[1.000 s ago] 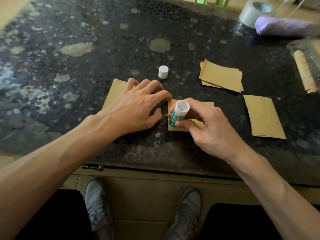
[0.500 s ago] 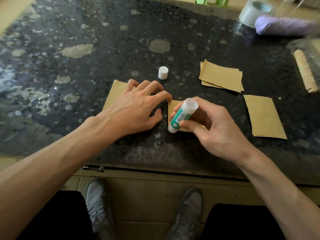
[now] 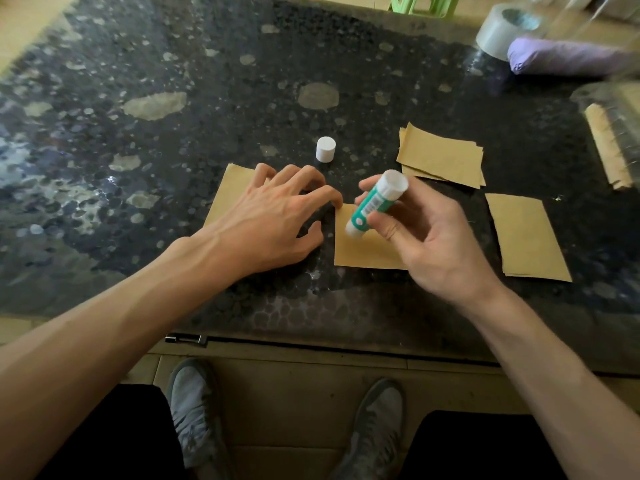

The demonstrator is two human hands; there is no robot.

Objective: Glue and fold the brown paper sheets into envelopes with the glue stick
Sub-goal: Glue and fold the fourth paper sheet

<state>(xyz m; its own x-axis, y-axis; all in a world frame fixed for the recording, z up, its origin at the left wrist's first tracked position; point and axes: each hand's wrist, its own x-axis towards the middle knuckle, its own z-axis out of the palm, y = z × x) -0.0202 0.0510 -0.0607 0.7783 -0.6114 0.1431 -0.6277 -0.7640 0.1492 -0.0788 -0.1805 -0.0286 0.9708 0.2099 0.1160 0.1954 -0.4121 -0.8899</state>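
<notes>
A brown paper sheet (image 3: 363,249) lies on the dark speckled table (image 3: 173,140) in front of me. My right hand (image 3: 426,237) grips a green and white glue stick (image 3: 375,202), tilted, its lower end just above the sheet's left part. My left hand (image 3: 273,216) rests on the table with fingers spread and bent, fingertips at the sheet's upper left corner. It partly covers a second brown sheet (image 3: 228,192). The white cap (image 3: 325,149) of the glue stick stands upright behind my left hand.
A loose stack of brown sheets (image 3: 440,157) lies at the back right, and folded brown sheets (image 3: 526,233) lie to the right. A tape roll (image 3: 502,31), a purple bundle (image 3: 568,57) and a clear container (image 3: 616,133) sit at the far right. The table edge runs near my knees.
My right hand has lifted the glue stick off the sheet and moved it right and back, uncovering more of the sheet. My left hand has stayed in place.
</notes>
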